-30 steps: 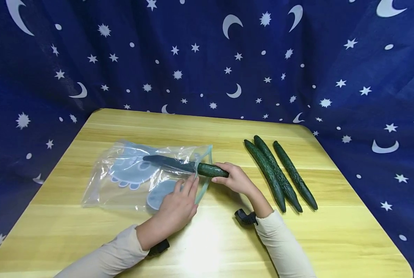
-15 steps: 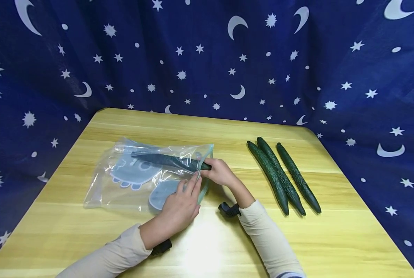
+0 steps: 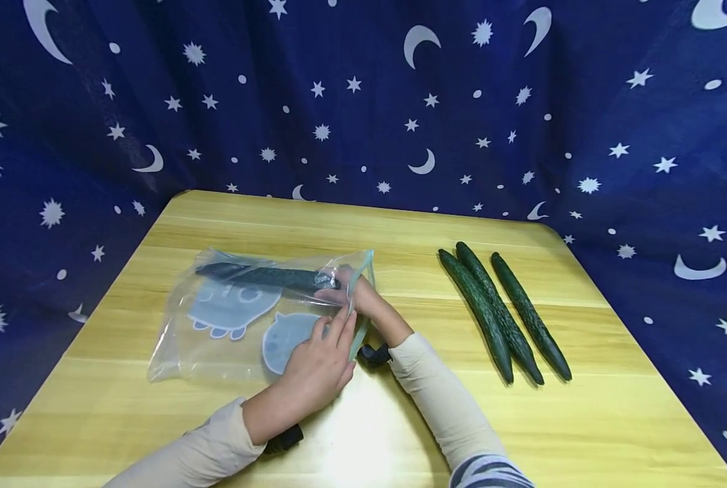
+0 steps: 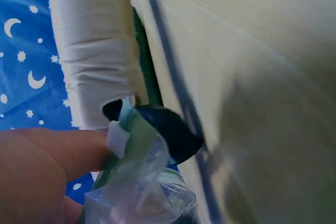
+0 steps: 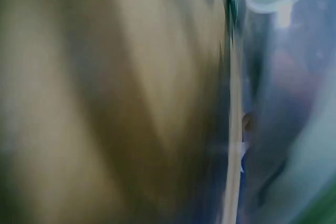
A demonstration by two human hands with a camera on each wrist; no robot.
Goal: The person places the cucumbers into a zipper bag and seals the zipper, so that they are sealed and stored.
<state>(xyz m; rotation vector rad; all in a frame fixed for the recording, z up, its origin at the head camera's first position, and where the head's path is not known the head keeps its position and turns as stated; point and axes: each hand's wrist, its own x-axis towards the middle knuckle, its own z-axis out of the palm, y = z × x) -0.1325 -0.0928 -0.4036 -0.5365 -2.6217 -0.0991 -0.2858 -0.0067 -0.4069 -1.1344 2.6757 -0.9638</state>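
A clear zip bag [image 3: 171,339] with pale blue cartoon shapes lies flat on the table, its mouth facing right. Inside it, along the upper side, stretches a dark green cucumber [image 3: 272,276]. My right hand [image 3: 354,291] reaches through the mouth and holds the cucumber's right end, seen through the plastic. At the lower part of the mouth, my left hand [image 3: 315,362] pinches the rim. The left wrist view shows a finger and thumb of that hand [image 4: 47,166] at the zip edge [image 4: 139,140]. The right wrist view is blurred.
Several things lie on the wooden table [image 3: 400,420]: to the right are three more cucumbers, the left one [image 3: 476,315] and middle one [image 3: 500,315] touching, the third [image 3: 531,315] a little apart. A blue curtain [image 3: 363,115] with moons and stars hangs behind.
The right hand has pushed the cucumber leftward, deeper into the bag, and has itself gone in through the mouth. The left hand stays at the rim.
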